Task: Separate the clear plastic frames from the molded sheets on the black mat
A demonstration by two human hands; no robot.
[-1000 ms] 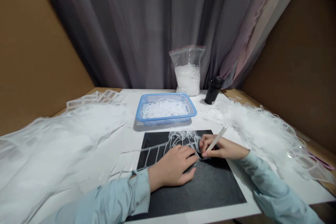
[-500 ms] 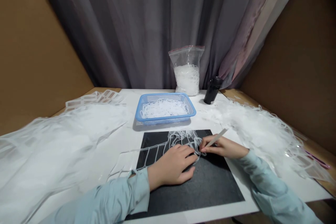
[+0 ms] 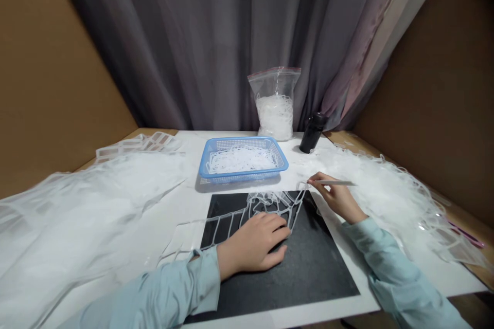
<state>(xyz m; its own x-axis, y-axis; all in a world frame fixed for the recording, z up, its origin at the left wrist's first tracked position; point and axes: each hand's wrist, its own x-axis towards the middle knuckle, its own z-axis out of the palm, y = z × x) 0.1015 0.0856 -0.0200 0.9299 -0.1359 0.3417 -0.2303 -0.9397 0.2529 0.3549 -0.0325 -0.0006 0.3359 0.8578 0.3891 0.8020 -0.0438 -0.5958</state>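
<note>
My left hand [image 3: 257, 244] lies palm down on a black mat [image 3: 309, 267], fingers spread, pressing on a translucent white lattice [image 3: 224, 226] of thin plastic or rubber strips. Part of the lattice runs left off the mat; under the palm it is hidden. At the mat's far right corner my right hand [image 3: 335, 196] is closed round a thin, flat, light-grey tool [image 3: 339, 182], perhaps tweezers. Its fingertips are at a looped end [image 3: 303, 185] of the lattice, which stretches up from the mat. Whether fingers or tool grip the loop I cannot tell.
A blue basket [image 3: 243, 177] of white loops stands beyond the mat, with a zip bag [image 3: 275, 115] of similar pieces and a black bottle [image 3: 312, 133] behind. Translucent sheets [image 3: 96, 205] pile up at left, white strips [image 3: 386, 195] at right. Cardboard walls [image 3: 50, 77] flank the table.
My right hand has moved up and away with the tool, which now lies flatter and points right. The lattice's right end has been drawn out toward the far corner. My left hand stays put.
</note>
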